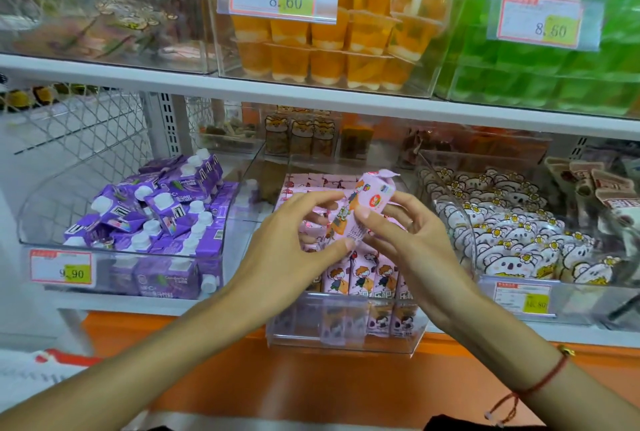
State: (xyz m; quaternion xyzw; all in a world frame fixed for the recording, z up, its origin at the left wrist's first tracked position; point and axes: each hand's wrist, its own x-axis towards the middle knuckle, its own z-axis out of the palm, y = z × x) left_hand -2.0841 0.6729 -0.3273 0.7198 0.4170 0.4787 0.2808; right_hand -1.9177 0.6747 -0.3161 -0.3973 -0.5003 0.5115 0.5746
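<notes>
Both hands are holding a small pink carton (367,202) tilted in the air, its folded top pointing up and to the right, just above the middle clear bin (346,342) on the lower shelf. The left hand (294,243) is curling loosely around the carton's lower end, its thumb tip touching the bottom corner and its fingers fanning out along the far side. The right hand (412,240) is gripping the upper half, with the thumb pressing on the printed face and the other fingers wrapping behind (their tips are hidden by the carton). A red string bracelet (540,383) is circling the right wrist. Beneath the hands, more pink cartons (369,276) with the same cartoon print are standing in rows inside the bin. To the left, purple cartons (162,216) with white caps are lying heaped in a neighbouring bin that is carrying a 9.90 price tag (61,267). To the right, koala-print packets (512,243) are filling another bin. On the shelf above, orange jelly cups (329,49) are sitting stacked beside green packs (554,80).
</notes>
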